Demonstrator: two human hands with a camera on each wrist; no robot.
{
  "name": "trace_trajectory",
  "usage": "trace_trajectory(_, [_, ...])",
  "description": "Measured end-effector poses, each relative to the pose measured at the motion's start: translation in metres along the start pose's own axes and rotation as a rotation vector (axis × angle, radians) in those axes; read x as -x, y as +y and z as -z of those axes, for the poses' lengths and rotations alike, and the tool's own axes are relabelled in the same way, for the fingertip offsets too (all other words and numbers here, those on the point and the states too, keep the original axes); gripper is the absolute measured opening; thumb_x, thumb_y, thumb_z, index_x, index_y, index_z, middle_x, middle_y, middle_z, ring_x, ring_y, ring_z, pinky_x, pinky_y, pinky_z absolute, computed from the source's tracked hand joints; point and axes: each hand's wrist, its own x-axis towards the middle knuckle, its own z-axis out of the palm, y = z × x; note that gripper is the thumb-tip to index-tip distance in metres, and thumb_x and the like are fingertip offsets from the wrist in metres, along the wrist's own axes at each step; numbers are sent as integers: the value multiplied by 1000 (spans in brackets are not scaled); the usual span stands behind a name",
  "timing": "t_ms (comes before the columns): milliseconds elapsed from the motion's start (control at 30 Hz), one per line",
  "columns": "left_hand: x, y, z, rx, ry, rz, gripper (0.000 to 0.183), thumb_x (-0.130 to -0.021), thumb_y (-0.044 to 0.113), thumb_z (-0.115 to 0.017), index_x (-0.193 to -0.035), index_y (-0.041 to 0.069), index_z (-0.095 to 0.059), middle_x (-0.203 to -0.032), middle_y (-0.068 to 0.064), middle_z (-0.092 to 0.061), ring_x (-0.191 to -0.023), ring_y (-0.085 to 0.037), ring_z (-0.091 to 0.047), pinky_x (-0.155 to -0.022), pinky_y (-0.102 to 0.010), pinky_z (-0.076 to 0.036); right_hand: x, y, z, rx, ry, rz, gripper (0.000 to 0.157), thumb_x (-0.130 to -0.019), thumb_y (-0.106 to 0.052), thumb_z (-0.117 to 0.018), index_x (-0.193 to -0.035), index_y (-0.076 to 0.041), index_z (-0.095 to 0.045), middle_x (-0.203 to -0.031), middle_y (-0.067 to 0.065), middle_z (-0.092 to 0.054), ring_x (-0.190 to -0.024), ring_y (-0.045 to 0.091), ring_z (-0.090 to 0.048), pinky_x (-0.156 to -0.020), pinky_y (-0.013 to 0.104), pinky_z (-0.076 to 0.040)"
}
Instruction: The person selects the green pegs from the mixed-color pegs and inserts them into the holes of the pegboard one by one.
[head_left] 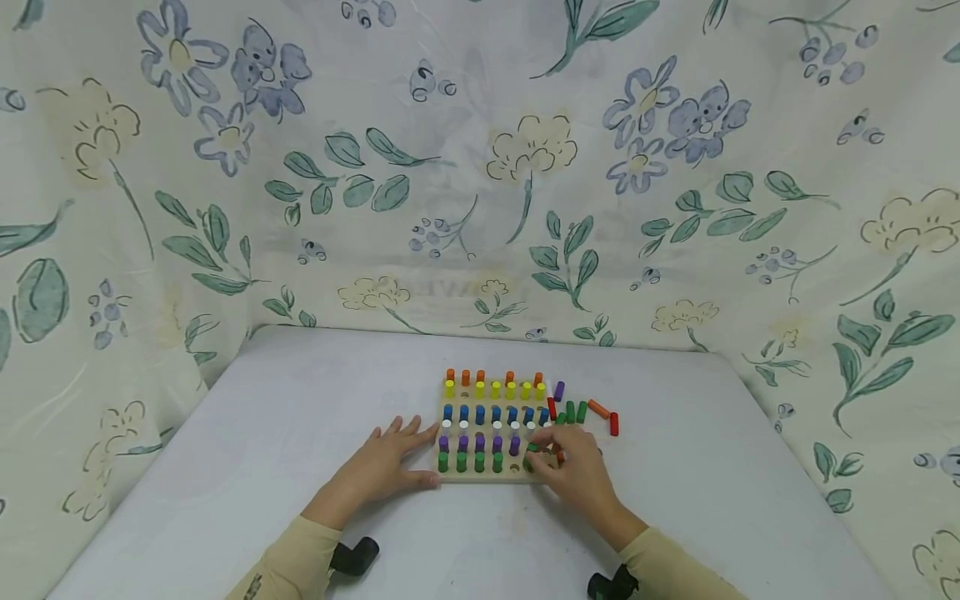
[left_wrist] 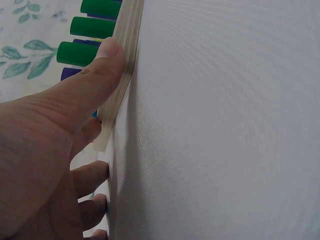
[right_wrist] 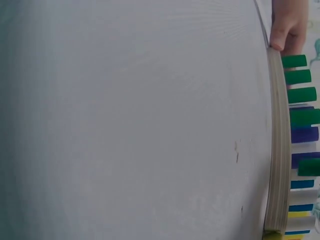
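Note:
A wooden pegboard (head_left: 480, 477) carries rows of upright pegs: orange, yellow, blue, white, purple and green. My left hand (head_left: 386, 461) lies spread at the board's left side, its thumb (left_wrist: 107, 60) touching the board's edge near a green peg (left_wrist: 77, 53). Over the board's front right part, my right hand (head_left: 577, 471) pinches a green peg (right_wrist: 309, 167) between thumb and forefinger. That peg stands clear of the board's wooden surface in the right wrist view, where the right fingers are out of sight. The right hand covers part of the board's right end.
Loose pegs lie right of the board: a purple peg (head_left: 558, 390), several green ones (head_left: 582, 412), an orange peg (head_left: 598, 408) and red ones (head_left: 614, 424). The white table (head_left: 315, 375) meets a floral cloth (head_left: 450, 283) behind. A black wrist mount (head_left: 356, 557) sits at the left sleeve.

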Motion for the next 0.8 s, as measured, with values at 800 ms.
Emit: trace_trajectory(800, [1,1,1,-4,-2,4,87,-79,58,-79,-152,20,-50,-159,-20,-38,-150,-47,-21,-122,-65,-12,1,-4,-8,44,-113,80,16,-87,-22,-82,-102,-20,-76,-96,-11,-72,-82,7,-50,-76,31,-41])
